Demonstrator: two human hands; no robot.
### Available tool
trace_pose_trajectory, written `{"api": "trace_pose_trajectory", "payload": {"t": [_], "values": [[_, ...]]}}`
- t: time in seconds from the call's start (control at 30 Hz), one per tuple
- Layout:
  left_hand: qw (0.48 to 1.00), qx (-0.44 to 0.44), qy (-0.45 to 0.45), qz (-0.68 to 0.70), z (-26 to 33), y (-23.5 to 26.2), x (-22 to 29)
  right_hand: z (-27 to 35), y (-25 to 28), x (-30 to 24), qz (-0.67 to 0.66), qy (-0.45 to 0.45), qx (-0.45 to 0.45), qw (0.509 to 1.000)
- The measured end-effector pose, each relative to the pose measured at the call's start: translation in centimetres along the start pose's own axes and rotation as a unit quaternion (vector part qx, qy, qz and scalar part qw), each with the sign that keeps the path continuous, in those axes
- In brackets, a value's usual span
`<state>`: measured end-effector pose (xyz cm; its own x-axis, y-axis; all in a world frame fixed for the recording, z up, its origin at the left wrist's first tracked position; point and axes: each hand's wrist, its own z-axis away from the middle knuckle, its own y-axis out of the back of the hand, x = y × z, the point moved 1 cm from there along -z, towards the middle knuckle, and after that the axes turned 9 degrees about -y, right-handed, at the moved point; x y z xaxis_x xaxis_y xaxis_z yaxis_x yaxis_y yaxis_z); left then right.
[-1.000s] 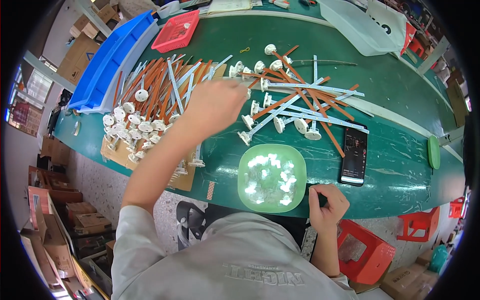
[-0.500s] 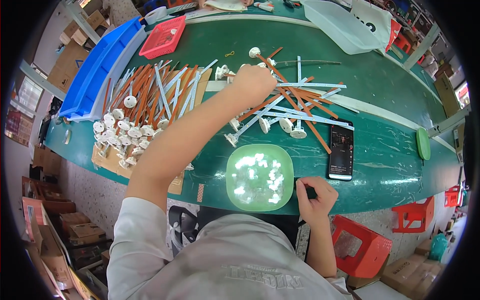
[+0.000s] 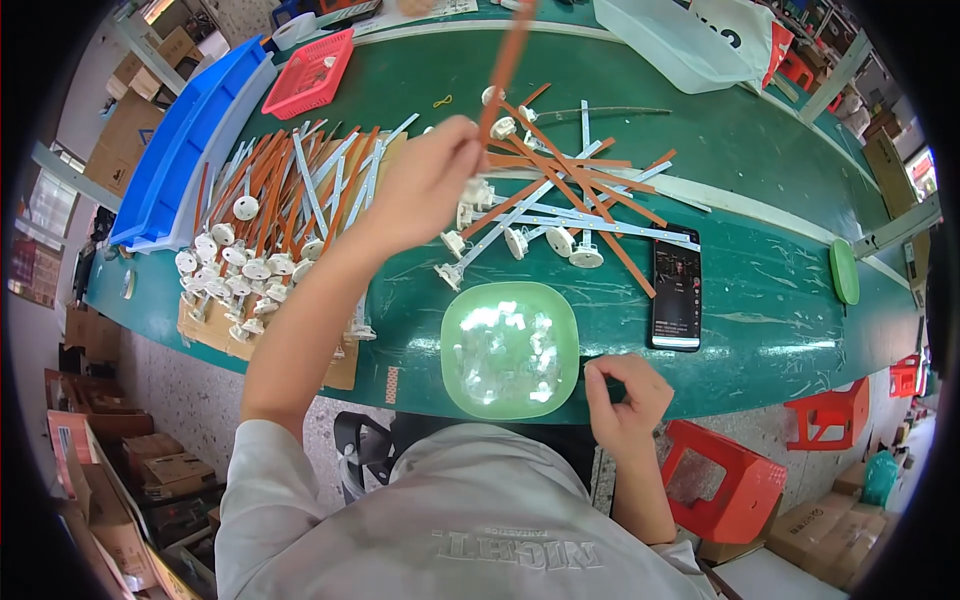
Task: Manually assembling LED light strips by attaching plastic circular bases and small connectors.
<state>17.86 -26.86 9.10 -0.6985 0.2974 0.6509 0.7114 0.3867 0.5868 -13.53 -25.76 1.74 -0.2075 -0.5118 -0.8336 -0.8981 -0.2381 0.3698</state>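
Observation:
My left hand is closed around an orange-brown LED strip, which stands up from the fingers toward the far edge of the table. White round lamp bases lie just below that hand; whether one belongs to the held strip is hidden. Right of it spreads a loose pile of LED strips, some blue-white with small dots, others orange-brown, ending in white bases. My right hand rests by the near table edge, thumb and fingertips pinched together; anything between them is too small to name. Beside it a green square bowl holds shiny small clear pieces.
A denser heap of strips with bases lies on cardboard at left. Beyond it stand a blue tray and a red basket. A phone lies under a strip end. Far right are a clear bin and a green dish.
My left hand has drawn back from the right-hand pile toward the left and now holds a strip raised upright. My right hand stays by the bowl. The view has shifted slightly.

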Motion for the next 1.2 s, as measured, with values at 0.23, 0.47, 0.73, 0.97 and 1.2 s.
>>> {"api": "trace_pose_trajectory", "payload": {"t": [0.23, 0.47, 0.73, 0.97, 1.2], "values": [[0.717, 0.095, 0.203, 0.661, 11.2, -2.6, 6.4, -1.7, -1.5, -5.2, 0.007, 0.146, -0.033, 0.989], [0.709, 0.088, 0.222, 0.664, 15.3, -6.1, 11.1, -1.6, -3.6, -6.1, -0.067, 0.28, -0.097, 0.953], [0.82, 0.06, 0.27, 0.502, 16.8, -5.8, 10.4, -0.1, -4.7, -6.5, -0.061, 0.288, -0.076, 0.953], [0.897, 0.102, 0.216, 0.373, 15.8, -6.1, 11.1, 0.2, -5.0, -6.9, -0.039, 0.293, -0.052, 0.954], [0.922, 0.083, 0.213, 0.311, 17.6, -5.4, 10.0, -0.3, -5.2, -8.2, -0.065, 0.285, -0.146, 0.945]]}}
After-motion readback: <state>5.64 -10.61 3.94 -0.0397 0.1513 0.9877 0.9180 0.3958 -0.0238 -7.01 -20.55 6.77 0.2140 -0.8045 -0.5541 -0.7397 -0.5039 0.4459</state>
